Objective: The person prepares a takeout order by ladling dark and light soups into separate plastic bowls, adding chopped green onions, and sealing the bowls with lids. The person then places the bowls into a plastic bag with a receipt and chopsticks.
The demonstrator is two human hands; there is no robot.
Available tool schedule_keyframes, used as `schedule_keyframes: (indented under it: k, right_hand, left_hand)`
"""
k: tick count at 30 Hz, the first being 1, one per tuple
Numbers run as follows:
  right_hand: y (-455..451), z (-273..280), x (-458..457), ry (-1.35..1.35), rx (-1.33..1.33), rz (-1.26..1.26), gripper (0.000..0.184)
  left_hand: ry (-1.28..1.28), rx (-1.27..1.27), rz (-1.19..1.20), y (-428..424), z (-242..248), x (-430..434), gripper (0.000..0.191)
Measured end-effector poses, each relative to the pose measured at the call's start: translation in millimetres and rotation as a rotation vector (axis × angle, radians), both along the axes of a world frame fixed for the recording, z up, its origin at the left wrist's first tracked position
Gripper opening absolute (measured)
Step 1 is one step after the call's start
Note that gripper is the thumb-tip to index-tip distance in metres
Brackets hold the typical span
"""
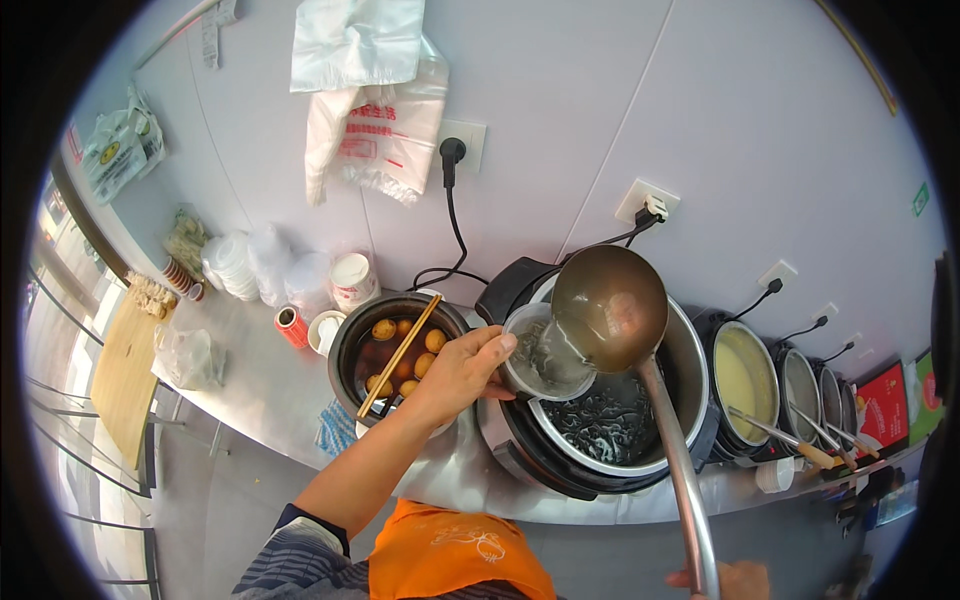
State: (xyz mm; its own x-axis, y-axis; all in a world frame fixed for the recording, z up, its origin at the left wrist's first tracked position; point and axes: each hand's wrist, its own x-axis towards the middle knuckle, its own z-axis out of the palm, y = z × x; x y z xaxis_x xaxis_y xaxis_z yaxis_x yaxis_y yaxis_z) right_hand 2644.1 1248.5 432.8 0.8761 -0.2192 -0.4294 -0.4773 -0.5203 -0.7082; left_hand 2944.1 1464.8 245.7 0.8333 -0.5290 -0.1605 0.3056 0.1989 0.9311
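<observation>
In my left hand [469,371] is a clear plastic bowl [536,367], gripped by its rim over the left side of a large electric cooker pot [697,420]. My right hand [739,581], at the bottom edge, holds the long handle of a metal ladle [609,300]. The ladle's head is tilted at the bowl's rim, and cloudy liquid runs from it into the bowl, which has dark strands in it. Below, the pot holds dark liquid with dark strands or leaves [600,427]. Left of my left hand stands a dark pot [337,375] of eggs in brown broth, wooden chopsticks [400,356] across it.
More cookers with ladles stand to the right, the nearest holding pale yellow food [742,382]. Left are a red can [290,327], paper cups [352,279], stacked lids [234,262] and a blue cloth [337,427]. Power cords run to wall sockets. Plastic bags [382,127] hang on the wall.
</observation>
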Motion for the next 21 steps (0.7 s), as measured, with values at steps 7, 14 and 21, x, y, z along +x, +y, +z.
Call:
schedule_keyframes:
  k: [7,14,21]
  right_hand:
    - [-30.5,-74.8,14.0,-1.042,-0.073,-0.069,0.026]
    - [-54.9,-124.4,54.9,-1.099,-0.528,0.075,0.01]
    - [-66.1,-149.5,66.3,-1.029,-0.599,0.124,0.02]
  left_hand:
    - [0.016,-0.007,0.009,-1.1,-1.6,0.9,0.048]
    - [0.046,-0.004,0.032,-2.2,-1.1,0.4,0.052]
    - [0.032,0.0,0.037,-1.7,-7.2,2.3,0.057]
